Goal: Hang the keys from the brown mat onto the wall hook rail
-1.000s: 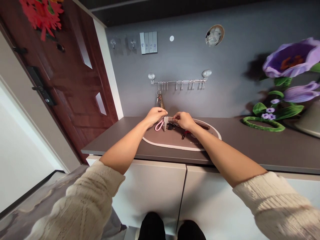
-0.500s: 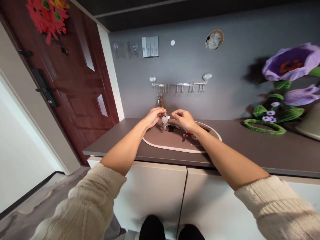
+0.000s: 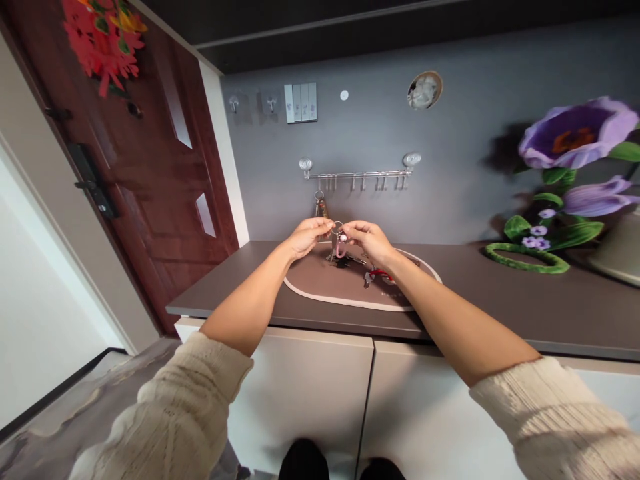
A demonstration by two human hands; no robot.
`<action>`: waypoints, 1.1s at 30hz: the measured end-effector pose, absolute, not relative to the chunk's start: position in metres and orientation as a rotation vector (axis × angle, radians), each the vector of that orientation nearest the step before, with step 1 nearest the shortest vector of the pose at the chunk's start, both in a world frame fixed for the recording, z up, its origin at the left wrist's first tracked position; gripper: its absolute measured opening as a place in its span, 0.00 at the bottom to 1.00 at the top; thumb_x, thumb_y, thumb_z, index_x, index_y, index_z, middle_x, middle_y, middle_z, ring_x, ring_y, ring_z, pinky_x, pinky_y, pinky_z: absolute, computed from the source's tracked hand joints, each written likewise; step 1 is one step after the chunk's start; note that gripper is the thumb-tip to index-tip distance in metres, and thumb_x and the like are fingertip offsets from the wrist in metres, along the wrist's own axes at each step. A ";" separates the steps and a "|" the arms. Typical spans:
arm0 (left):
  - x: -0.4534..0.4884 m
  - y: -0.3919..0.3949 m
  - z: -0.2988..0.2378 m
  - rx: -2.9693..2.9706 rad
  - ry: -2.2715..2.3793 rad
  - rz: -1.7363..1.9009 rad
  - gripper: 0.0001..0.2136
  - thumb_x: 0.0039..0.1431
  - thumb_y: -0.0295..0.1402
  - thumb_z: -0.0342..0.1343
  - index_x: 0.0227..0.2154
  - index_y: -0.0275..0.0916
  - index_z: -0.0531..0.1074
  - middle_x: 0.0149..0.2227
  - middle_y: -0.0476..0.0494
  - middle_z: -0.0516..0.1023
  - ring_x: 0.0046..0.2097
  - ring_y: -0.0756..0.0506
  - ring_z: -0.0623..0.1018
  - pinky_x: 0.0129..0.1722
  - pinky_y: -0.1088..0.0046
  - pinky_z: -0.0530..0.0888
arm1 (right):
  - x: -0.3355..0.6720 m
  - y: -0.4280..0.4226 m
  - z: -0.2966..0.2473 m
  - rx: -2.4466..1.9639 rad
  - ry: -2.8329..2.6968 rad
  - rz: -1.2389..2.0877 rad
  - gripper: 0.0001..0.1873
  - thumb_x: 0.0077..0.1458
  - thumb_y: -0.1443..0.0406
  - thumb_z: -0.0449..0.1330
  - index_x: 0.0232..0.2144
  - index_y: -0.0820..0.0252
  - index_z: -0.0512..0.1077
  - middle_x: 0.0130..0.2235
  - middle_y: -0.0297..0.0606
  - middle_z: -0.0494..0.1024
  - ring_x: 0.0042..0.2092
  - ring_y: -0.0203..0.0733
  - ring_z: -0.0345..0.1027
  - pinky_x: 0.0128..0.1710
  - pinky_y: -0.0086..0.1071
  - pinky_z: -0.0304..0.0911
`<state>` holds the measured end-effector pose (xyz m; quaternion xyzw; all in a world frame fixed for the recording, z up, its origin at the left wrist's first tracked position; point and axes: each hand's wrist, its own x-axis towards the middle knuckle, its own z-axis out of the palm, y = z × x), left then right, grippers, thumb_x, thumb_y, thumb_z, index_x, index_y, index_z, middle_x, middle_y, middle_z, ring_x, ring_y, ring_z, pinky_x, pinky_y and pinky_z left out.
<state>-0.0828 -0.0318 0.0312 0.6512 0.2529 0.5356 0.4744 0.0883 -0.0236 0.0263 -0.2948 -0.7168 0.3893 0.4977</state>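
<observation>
My left hand point(image 3: 306, 236) and my right hand point(image 3: 366, 239) meet above an oval brown mat point(image 3: 320, 283) on the cabinet top. Between their pinched fingertips hangs a key bunch with a pink strap point(image 3: 339, 243), its metal ring raised between the two hands. Both hands are closed on it. More keys, some with red parts point(image 3: 376, 275), lie on the mat under my right wrist. On the wall behind, a chrome hook rail point(image 3: 357, 173) carries one hanging key fob point(image 3: 321, 204) at its left end.
A dark red door point(image 3: 150, 167) with a black handle stands at left. The grey-brown countertop point(image 3: 500, 300) runs right to purple artificial flowers point(image 3: 575, 160) and a green ring. White cabinet doors point(image 3: 310, 393) are below. Light switches and two small wall hooks sit above the rail.
The key bunch has been lifted off the mat and turned, so the pink strap now hangs between my hands. Both hands rose slightly and came closer together.
</observation>
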 end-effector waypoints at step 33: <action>-0.071 -0.019 0.026 1.559 0.779 1.644 0.12 0.44 0.39 0.57 0.28 0.36 0.70 0.26 0.50 0.69 0.27 0.54 0.65 0.30 0.76 0.62 | 0.083 -0.029 0.041 -0.768 -1.665 0.729 0.13 0.41 0.57 0.59 0.24 0.62 0.68 0.24 0.32 0.70 0.27 0.32 0.61 0.32 0.29 0.59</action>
